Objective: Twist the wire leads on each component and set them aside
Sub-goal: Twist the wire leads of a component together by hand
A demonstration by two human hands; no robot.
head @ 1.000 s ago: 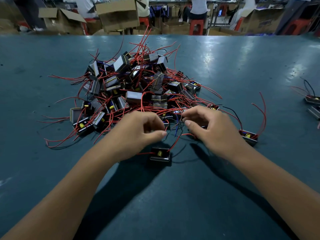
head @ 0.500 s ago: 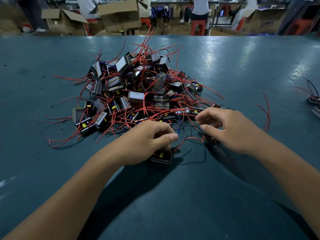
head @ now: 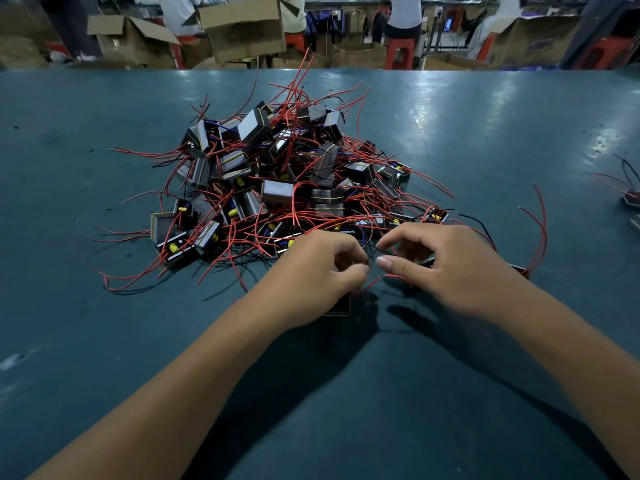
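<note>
Both hands have closed together: my left hand (head: 320,268) and right hand (head: 446,268) pinch thin leads (head: 372,252) above a half-hidden component (head: 337,306). Loose red wires from the pile (head: 277,174) beyond could snag, I reckon.

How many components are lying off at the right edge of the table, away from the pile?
2: the farther component, wires attached, and the nearer component just below it; more may lie outside the frame.

No text, label, brand or number can be read anywhere; dark print on the cardboard box (head: 535,43) at the far right is too blurred to make out; the components (head: 277,174) on the worktop (head: 450,140) show no legible marking.
</note>
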